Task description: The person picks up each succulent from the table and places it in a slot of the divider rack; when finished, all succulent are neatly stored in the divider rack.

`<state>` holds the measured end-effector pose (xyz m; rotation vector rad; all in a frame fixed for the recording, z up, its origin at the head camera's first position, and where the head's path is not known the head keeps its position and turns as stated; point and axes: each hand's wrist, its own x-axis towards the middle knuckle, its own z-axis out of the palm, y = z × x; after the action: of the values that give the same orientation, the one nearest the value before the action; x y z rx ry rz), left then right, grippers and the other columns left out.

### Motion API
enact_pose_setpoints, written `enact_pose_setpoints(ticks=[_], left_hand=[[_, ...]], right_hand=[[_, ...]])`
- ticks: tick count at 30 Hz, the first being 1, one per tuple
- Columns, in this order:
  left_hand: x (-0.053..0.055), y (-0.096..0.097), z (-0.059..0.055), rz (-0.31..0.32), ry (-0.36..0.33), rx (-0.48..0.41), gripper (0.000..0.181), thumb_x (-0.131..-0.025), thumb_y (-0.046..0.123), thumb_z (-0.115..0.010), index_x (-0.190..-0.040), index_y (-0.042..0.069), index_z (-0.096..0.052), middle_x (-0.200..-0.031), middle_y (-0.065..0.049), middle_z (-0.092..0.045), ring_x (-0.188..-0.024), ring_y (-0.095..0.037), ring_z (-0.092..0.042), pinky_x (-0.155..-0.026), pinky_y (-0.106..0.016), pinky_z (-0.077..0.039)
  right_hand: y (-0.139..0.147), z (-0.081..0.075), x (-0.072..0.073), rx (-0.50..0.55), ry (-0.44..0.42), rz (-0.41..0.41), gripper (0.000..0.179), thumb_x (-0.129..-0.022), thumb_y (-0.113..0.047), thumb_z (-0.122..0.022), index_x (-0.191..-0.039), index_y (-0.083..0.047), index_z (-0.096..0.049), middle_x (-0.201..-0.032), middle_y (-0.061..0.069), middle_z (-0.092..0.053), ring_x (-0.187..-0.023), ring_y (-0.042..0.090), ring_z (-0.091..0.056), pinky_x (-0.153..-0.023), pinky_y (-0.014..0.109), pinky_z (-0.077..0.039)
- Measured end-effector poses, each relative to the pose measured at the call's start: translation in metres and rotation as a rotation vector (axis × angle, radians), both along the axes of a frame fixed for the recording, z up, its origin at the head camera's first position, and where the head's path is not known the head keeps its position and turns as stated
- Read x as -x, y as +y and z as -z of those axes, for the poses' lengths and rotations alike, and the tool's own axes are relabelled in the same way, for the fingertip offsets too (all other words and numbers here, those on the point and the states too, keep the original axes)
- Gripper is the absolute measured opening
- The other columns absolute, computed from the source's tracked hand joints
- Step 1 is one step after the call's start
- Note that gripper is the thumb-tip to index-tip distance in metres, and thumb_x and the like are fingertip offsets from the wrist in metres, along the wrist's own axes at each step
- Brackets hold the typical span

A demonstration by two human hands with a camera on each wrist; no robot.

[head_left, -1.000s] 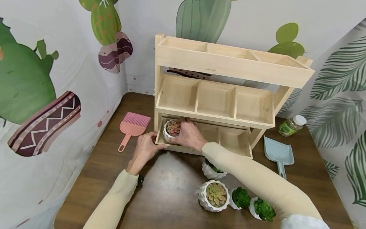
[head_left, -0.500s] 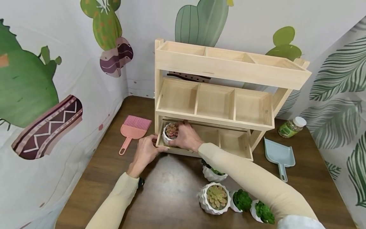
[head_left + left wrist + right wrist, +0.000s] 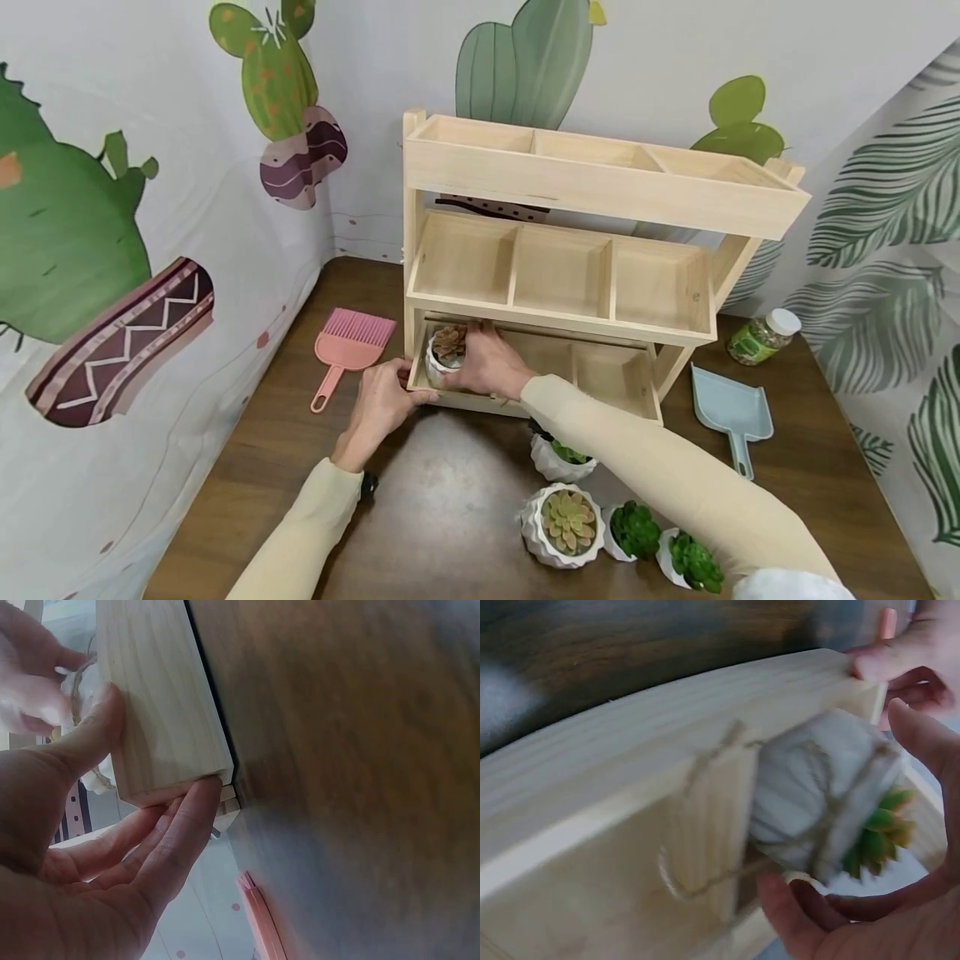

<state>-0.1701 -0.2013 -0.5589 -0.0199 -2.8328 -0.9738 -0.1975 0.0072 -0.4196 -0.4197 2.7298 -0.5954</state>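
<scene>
A white faceted pot tied with twine, holding a reddish-green succulent (image 3: 450, 343), is in the left compartment of the bottom tray (image 3: 615, 379) of a wooden plant stand. My right hand (image 3: 495, 364) grips this pot from the right, thumb in front and fingers behind. The right wrist view, blurred, has the pot (image 3: 802, 787) tilted between thumb and fingers, with a loose loop of twine. My left hand (image 3: 380, 407) holds the tray's left front corner. In the left wrist view, its thumb (image 3: 105, 724) lies on the front board and its fingers bend against the end.
Several potted succulents, including a larger one (image 3: 567, 523), stand in front of the stand, under and beside my right forearm. A pink brush (image 3: 348, 342) lies left; a blue dustpan (image 3: 733, 408) and a lidded jar (image 3: 763, 336) are right. Two upper tiers (image 3: 562, 267) overhang the bottom tray.
The pot in my right hand has shifted slightly left and its succulent has tipped, looking browner now. My left hand stays on the tray corner. The head view has tilted a little upward.
</scene>
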Motion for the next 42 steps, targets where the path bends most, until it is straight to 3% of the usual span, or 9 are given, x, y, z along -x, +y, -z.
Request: enact_pose_setpoints(ticks=[3, 6, 10, 11, 15, 23, 28, 35, 42], left_hand=[[-0.002, -0.001, 0.001, 0.015, 0.013, -0.018, 0.065, -0.072, 0.052, -0.102, -0.114, 0.007, -0.079, -0.089, -0.004, -0.079, -0.075, -0.018, -0.068, -0.065, -0.035, -0.051], [-0.013, 0.006, -0.025, 0.021, -0.001, -0.053, 0.061, -0.074, 0.044, -0.102, -0.113, 0.003, -0.078, -0.090, -0.010, -0.080, -0.078, -0.024, -0.072, -0.068, -0.040, -0.055], [-0.027, 0.017, -0.063, 0.008, -0.037, -0.071, 0.056, -0.076, 0.031, -0.102, -0.114, -0.003, -0.077, -0.094, -0.017, -0.081, -0.085, -0.033, -0.076, -0.076, -0.050, -0.059], [-0.027, 0.018, -0.067, 0.004, -0.044, -0.066, 0.056, -0.076, 0.030, -0.101, -0.114, -0.003, -0.077, -0.095, -0.018, -0.081, -0.087, -0.034, -0.076, -0.078, -0.050, -0.059], [-0.027, 0.019, -0.072, -0.006, -0.073, -0.053, 0.056, -0.078, 0.029, -0.100, -0.118, -0.003, -0.077, -0.099, -0.019, -0.083, -0.092, -0.035, -0.078, -0.083, -0.051, -0.060], [-0.023, 0.020, -0.071, -0.010, -0.121, -0.075, 0.059, -0.080, 0.029, -0.100, -0.122, -0.004, -0.076, -0.104, -0.021, -0.083, -0.098, -0.036, -0.079, -0.088, -0.052, -0.061], [-0.023, 0.020, -0.071, -0.015, -0.120, -0.074, 0.058, -0.080, 0.029, -0.100, -0.121, -0.004, -0.076, -0.104, -0.022, -0.083, -0.097, -0.036, -0.079, -0.087, -0.053, -0.061], [-0.021, 0.019, -0.068, -0.018, -0.115, -0.076, 0.059, -0.080, 0.028, -0.099, -0.122, -0.006, -0.075, -0.107, -0.024, -0.082, -0.099, -0.037, -0.079, -0.088, -0.053, -0.061], [-0.023, 0.021, -0.070, -0.021, -0.128, -0.079, 0.059, -0.080, 0.028, -0.099, -0.122, -0.006, -0.075, -0.108, -0.025, -0.082, -0.100, -0.039, -0.079, -0.088, -0.054, -0.060]], right_hand=[[0.007, -0.011, -0.009, -0.021, 0.023, -0.011, 0.107, -0.080, -0.051, -0.096, -0.156, 0.003, -0.045, -0.111, 0.016, -0.075, -0.090, 0.028, -0.074, -0.078, 0.040, -0.064], [0.016, -0.022, -0.018, -0.017, 0.038, -0.013, 0.108, -0.079, -0.051, -0.097, -0.157, 0.003, -0.045, -0.128, 0.022, -0.074, -0.118, 0.038, -0.073, -0.101, 0.049, -0.062], [0.033, -0.036, -0.033, 0.007, 0.030, -0.003, 0.115, -0.079, -0.053, -0.096, -0.164, 0.002, -0.039, -0.160, 0.029, -0.053, -0.151, 0.045, -0.052, -0.123, 0.057, -0.047], [0.037, -0.040, -0.038, 0.020, 0.029, -0.001, 0.115, -0.080, -0.053, -0.095, -0.164, 0.003, -0.040, -0.165, 0.030, -0.048, -0.154, 0.045, -0.048, -0.124, 0.059, -0.045], [0.055, -0.055, -0.061, 0.129, 0.086, 0.011, 0.110, -0.083, -0.051, -0.093, -0.164, 0.000, -0.041, -0.168, 0.025, -0.044, -0.155, 0.043, -0.047, -0.123, 0.061, -0.045], [0.098, -0.065, -0.119, 0.300, 0.236, 0.091, 0.101, -0.083, -0.046, -0.095, -0.161, -0.004, -0.046, -0.151, 0.015, -0.060, -0.125, 0.032, -0.065, -0.103, 0.052, -0.059], [0.124, -0.057, -0.153, 0.296, 0.254, 0.188, 0.098, -0.081, -0.045, -0.097, -0.158, -0.006, -0.051, -0.144, 0.012, -0.064, -0.115, 0.031, -0.068, -0.090, 0.046, -0.060], [0.143, -0.030, -0.190, 0.236, 0.321, 0.282, 0.099, -0.072, -0.044, -0.102, -0.149, -0.002, -0.057, -0.117, 0.007, -0.066, -0.088, 0.012, -0.057, -0.072, 0.026, -0.049], [0.150, 0.009, -0.222, 0.148, 0.419, 0.335, 0.106, -0.062, -0.044, -0.105, -0.145, 0.004, -0.059, -0.135, 0.020, -0.066, -0.119, 0.034, -0.062, -0.093, 0.056, -0.056]])
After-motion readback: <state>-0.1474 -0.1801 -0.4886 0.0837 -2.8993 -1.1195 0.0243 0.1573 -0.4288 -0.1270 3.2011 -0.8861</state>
